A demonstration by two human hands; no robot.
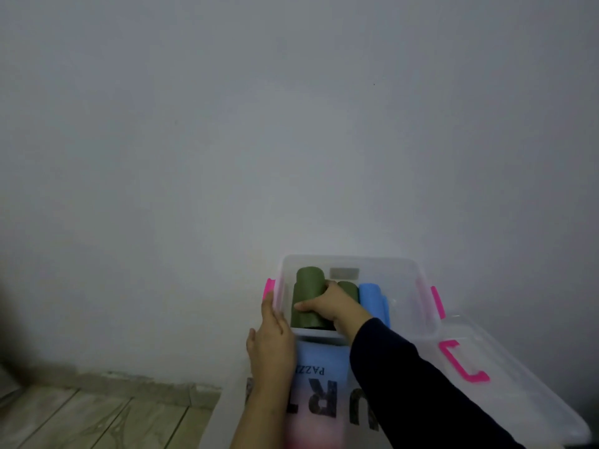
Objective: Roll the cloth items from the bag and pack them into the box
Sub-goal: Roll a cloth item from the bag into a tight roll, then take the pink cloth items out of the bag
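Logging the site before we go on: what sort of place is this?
Likely a room in a home, worked at floor level: a bare pale wall, wood-look plank flooring, and a clear plastic storage box with pink latches set against the wall.

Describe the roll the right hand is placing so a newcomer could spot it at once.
Find the clear plastic box with pink latches against the wall. At its left end stands the large olive-green roll, gripped by the right hand. It is fatter than the smaller green roll beside it, unlike the blue roll.

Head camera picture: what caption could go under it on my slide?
Right hand sets a green cloth roll into the clear box while the left hand steadies its side.
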